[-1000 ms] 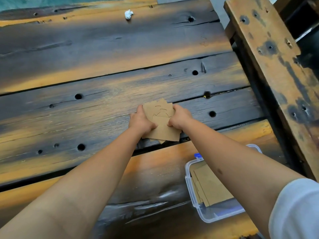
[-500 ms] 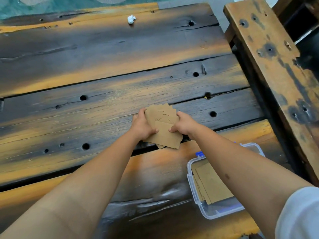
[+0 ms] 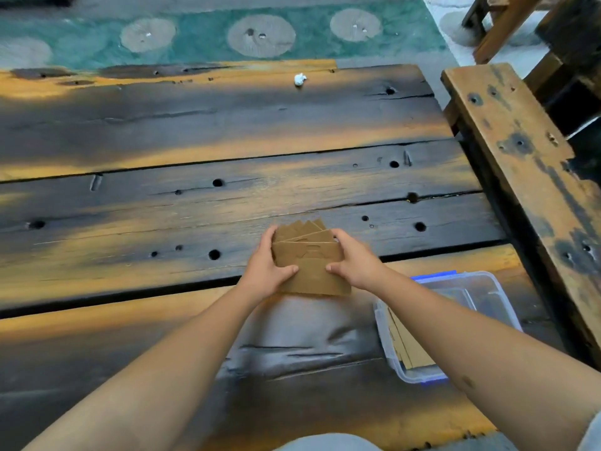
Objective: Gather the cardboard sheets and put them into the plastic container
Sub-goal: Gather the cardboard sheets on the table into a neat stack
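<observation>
A fanned stack of several brown cardboard sheets (image 3: 309, 255) sits at the middle of the dark wooden table (image 3: 195, 209). My left hand (image 3: 265, 268) grips its left edge and my right hand (image 3: 353, 263) grips its right edge, thumbs on top of the nearest sheet. A clear plastic container (image 3: 494, 288) with blue clips stands to the right, near the table's front edge. More cardboard sheets (image 3: 408, 348) lie inside it, partly hidden by my right forearm.
A crumpled white scrap (image 3: 300, 79) lies near the table's far edge. A worn wooden bench (image 3: 520, 151) runs along the right side, close to the container. Beyond the table is a green patterned floor (image 3: 211, 37).
Both hands have drawn the cardboard stack nearer to me and squared it more. My view has tilted up, showing the floor beyond the table.
</observation>
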Demonstrator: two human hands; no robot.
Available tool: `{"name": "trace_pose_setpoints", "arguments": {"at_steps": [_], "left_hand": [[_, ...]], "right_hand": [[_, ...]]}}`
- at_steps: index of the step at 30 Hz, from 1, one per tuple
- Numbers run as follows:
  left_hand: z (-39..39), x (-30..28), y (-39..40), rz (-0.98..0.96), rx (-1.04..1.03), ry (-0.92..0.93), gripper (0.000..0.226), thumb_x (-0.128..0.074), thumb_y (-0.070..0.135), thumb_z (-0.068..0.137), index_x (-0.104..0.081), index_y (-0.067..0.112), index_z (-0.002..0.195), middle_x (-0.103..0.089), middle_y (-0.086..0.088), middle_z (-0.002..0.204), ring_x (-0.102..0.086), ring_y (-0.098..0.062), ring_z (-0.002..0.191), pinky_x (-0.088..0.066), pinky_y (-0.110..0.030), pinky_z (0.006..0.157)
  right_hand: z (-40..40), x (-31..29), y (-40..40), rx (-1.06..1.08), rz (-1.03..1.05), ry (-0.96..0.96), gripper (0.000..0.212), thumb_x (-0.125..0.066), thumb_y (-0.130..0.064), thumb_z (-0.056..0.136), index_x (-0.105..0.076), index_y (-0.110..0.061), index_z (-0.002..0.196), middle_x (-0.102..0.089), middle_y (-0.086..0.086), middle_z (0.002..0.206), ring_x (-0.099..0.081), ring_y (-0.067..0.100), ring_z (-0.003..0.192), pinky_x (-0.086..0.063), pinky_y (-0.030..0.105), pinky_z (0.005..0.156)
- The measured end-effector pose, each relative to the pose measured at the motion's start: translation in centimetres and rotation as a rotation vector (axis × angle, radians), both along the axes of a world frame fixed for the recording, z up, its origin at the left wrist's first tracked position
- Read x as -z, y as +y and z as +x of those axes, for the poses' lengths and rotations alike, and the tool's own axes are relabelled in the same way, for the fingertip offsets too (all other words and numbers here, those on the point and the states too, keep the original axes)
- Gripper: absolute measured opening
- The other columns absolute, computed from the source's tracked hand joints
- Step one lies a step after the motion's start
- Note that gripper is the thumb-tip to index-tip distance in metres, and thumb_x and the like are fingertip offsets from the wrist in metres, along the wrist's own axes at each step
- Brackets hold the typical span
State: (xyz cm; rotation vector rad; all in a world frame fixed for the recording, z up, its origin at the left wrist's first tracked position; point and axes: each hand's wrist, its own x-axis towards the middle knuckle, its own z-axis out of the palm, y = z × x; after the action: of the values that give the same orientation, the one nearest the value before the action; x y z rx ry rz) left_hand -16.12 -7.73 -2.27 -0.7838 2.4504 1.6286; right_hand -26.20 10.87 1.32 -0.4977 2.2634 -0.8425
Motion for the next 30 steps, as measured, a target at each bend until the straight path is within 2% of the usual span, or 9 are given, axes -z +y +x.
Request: {"name": "trace_pose_setpoints", "arguments": {"at_steps": [2, 4, 6, 10, 14, 18, 21, 25, 30], "left_hand": [[3.3, -1.1, -0.7, -0.016, 0.017, -0.038, 0.078, -0.083, 0.023, 0.072, -0.035, 0.030, 0.132, -0.060, 0.005, 0.123, -0.059, -0.013, 0.109, -0.048, -0.026, 0.091], [6.5, -1.9, -1.1, -0.072, 0.008, -0.070, 0.061, -0.083, 0.029, 0.072, -0.040, 0.033, 0.116, -0.061, 0.014, 0.103, -0.059, 0.001, 0.086, -0.043, -0.010, 0.068], [9.2, -2.4, -1.1, -0.125, -0.026, -0.072, 0.052, -0.083, 0.029, 0.072, -0.043, 0.029, 0.106, -0.061, 0.012, 0.094, -0.056, -0.001, 0.076, -0.038, -0.012, 0.059], [14.2, -2.5, -1.4, -0.249, -0.071, -0.062, 0.046, -0.085, 0.023, 0.068, -0.053, 0.015, 0.100, -0.061, -0.005, 0.101, -0.057, -0.021, 0.092, -0.047, -0.032, 0.076], [19.2, -1.9, -2.4, -0.245, -0.031, -0.151, 0.042, -0.085, 0.030, 0.070, -0.052, 0.014, 0.090, -0.059, 0.006, 0.082, -0.058, -0.020, 0.082, -0.040, -0.017, 0.062], [22.9, -1.9, -3.3, -0.262, 0.016, -0.150, 0.073, -0.078, 0.030, 0.075, -0.038, 0.034, 0.135, -0.066, 0.000, 0.102, -0.064, -0.023, 0.095, -0.052, -0.035, 0.083], [24.9, -1.6, -4.1, -0.406, 0.156, -0.121, 0.083, -0.070, 0.027, 0.082, -0.020, 0.044, 0.146, -0.064, -0.002, 0.115, -0.062, -0.025, 0.101, -0.051, -0.036, 0.082], [26.3, -0.9, -4.9, -0.476, 0.324, -0.105, 0.066, -0.063, 0.023, 0.088, -0.029, 0.035, 0.144, -0.059, 0.000, 0.129, -0.057, -0.025, 0.113, -0.049, -0.039, 0.090], [26.8, 0.1, -5.2, -0.492, 0.363, -0.128, 0.030, -0.060, 0.028, 0.091, -0.050, 0.020, 0.118, -0.062, -0.002, 0.112, -0.058, -0.025, 0.104, -0.047, -0.039, 0.086]], "right_hand": [[2.3, -0.7, -0.1, -0.077, 0.033, 0.056, 0.066, -0.076, -0.014, 0.081, -0.044, -0.022, 0.138, -0.065, 0.006, 0.123, -0.060, 0.027, 0.110, -0.039, 0.025, 0.077], [4.6, -1.1, -0.4, -0.125, 0.038, 0.067, 0.067, -0.075, -0.015, 0.081, -0.043, -0.024, 0.139, -0.065, 0.007, 0.126, -0.060, 0.027, 0.113, -0.043, 0.028, 0.083], [7.1, -1.4, -0.8, -0.163, 0.031, 0.100, 0.070, -0.075, -0.015, 0.081, -0.041, -0.028, 0.140, -0.065, 0.007, 0.126, -0.060, 0.026, 0.113, -0.044, 0.029, 0.087], [12.0, -0.9, -1.9, -0.235, 0.012, 0.179, 0.075, -0.074, -0.011, 0.080, -0.037, -0.029, 0.143, -0.065, 0.010, 0.126, -0.059, 0.030, 0.115, -0.044, 0.033, 0.091], [16.3, -0.1, -2.9, -0.314, -0.003, 0.215, 0.074, -0.070, -0.008, 0.084, -0.035, -0.027, 0.146, -0.056, 0.011, 0.140, -0.053, 0.032, 0.125, -0.043, 0.039, 0.102], [19.9, 0.9, -3.5, -0.368, -0.001, 0.269, 0.066, -0.064, -0.009, 0.089, -0.036, -0.025, 0.146, -0.055, 0.008, 0.141, -0.052, 0.030, 0.126, -0.042, 0.038, 0.101], [22.3, 1.6, -3.9, -0.348, 0.009, 0.294, 0.060, -0.062, -0.012, 0.091, -0.038, -0.025, 0.145, -0.057, 0.005, 0.138, -0.051, 0.027, 0.126, -0.044, 0.041, 0.101], [24.3, 2.1, -3.8, -0.331, 0.037, 0.326, 0.053, -0.062, -0.014, 0.090, -0.042, -0.027, 0.138, -0.060, 0.003, 0.124, -0.053, 0.027, 0.117, -0.048, 0.044, 0.093], [25.5, 2.2, -3.8, -0.320, 0.102, 0.384, 0.044, -0.061, -0.020, 0.092, -0.043, -0.025, 0.132, -0.056, 0.001, 0.121, -0.050, 0.025, 0.115, -0.050, 0.043, 0.082]]}}
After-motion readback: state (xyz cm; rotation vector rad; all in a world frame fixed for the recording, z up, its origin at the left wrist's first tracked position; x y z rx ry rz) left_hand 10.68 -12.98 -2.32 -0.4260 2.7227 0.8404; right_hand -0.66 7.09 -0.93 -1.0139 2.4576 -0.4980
